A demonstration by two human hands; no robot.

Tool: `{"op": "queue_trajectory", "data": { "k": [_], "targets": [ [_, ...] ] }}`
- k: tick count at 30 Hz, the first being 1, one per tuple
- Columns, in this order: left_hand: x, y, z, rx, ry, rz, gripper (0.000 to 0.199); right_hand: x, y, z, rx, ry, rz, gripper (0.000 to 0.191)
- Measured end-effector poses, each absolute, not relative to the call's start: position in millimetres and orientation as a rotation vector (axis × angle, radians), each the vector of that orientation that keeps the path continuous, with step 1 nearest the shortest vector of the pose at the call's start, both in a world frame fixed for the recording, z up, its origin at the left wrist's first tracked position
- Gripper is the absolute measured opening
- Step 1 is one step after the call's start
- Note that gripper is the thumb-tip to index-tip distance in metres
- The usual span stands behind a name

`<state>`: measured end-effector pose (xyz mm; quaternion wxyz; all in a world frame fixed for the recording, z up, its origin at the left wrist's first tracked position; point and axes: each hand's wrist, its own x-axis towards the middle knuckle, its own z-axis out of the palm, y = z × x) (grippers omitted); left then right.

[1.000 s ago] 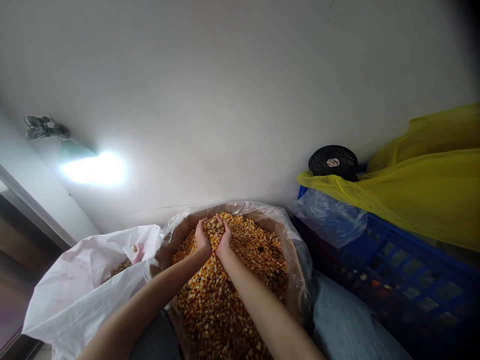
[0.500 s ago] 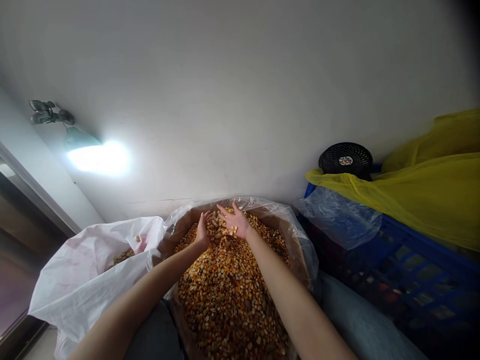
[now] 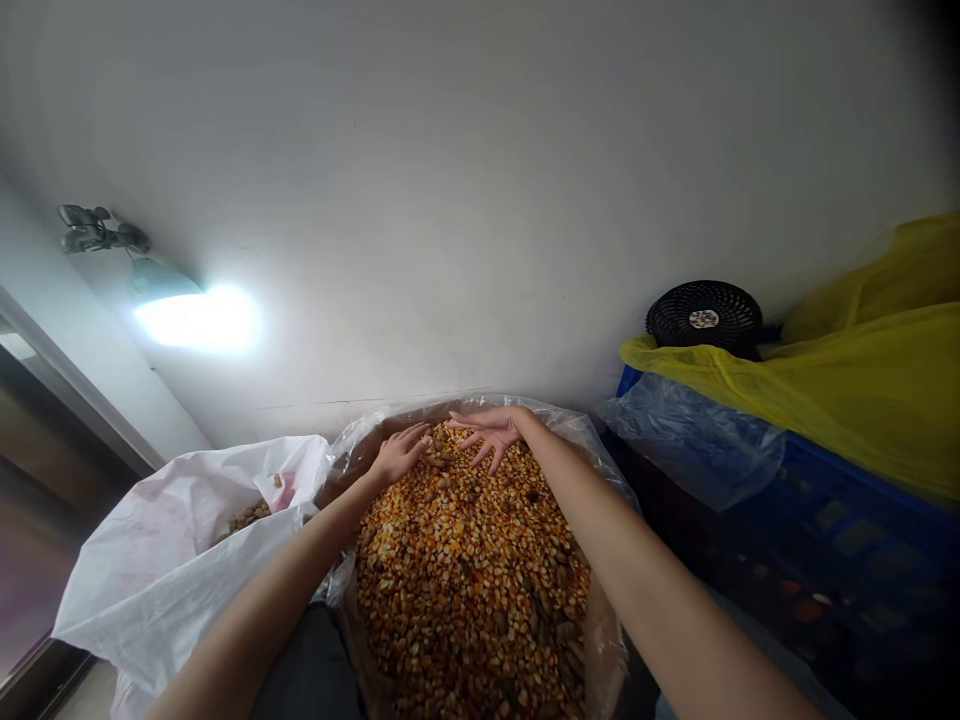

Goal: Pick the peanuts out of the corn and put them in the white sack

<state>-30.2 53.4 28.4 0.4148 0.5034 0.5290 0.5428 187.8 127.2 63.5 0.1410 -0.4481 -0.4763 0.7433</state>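
Note:
Yellow-orange corn kernels (image 3: 465, 560) fill a large brown sack (image 3: 604, 620) with a clear plastic liner (image 3: 577, 430). Brown lumps, which look like peanuts in the shell (image 3: 551, 610), are mixed among the kernels. At the far left of the heap, my left hand (image 3: 403, 452) lies palm down with its fingers stretched to the right. Across from it my right hand (image 3: 491, 432) hangs over the kernels, fingers spread and pointing left and down. Neither hand holds anything that I can see.
A white woven sack (image 3: 165, 510) with brown shelled-nut-like pieces (image 3: 247, 517) stands on the left. To the right is a blue plastic crate (image 3: 840, 530) under yellow netting (image 3: 862, 380), with a black fan (image 3: 703, 320) behind. A lit lamp (image 3: 195, 315) hangs near the wall (image 3: 450, 200).
Both hands have turned from palms up to palms down and moved apart. The kernels that lay on my right palm are gone from it.

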Motion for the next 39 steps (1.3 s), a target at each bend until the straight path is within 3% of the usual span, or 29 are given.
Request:
{"op": "queue_trajectory", "data": {
  "k": [2,4,7,10,16,19,24,27,31,34,39],
  "targets": [
    [-35,53,31,1.533,1.244,1.188,0.015,185,136,59,-1.34,-1.695,1.967,0.045],
    [-39,54,31,1.738,1.14,1.017,0.019,176,140,53,-1.319,-2.019,1.574,0.031],
    [-42,59,27,1.74,1.129,0.973,0.011,156,133,44,-1.219,-2.21,1.123,0.011],
    [-37,64,20,1.75,1.123,1.044,0.003,140,115,31,-1.177,-2.255,1.016,0.014],
    [-27,67,15,1.719,1.112,0.913,0.012,143,103,17,-1.26,-2.218,0.874,0.011],
    [-26,65,11,1.766,1.123,0.926,0.016,152,107,16,-1.328,-2.061,0.973,0.004],
    [-15,65,5,1.293,1.222,1.293,0.011,161,97,6,-1.33,-1.932,1.255,0.022],
    [-8,67,7,1.026,1.162,1.322,0.02,159,86,-2,-1.294,-2.099,1.101,0.012],
    [-12,67,16,1.001,1.197,1.29,0.029,153,80,-7,-1.331,-2.199,0.868,0.016],
    [-20,61,20,1.314,1.402,1.208,0.03,153,83,-2,-1.364,-1.847,1.264,0.009],
    [-20,56,10,1.869,1.516,0.932,0.016,158,88,2,-1.286,-1.478,1.656,0.031]
  ]
}}
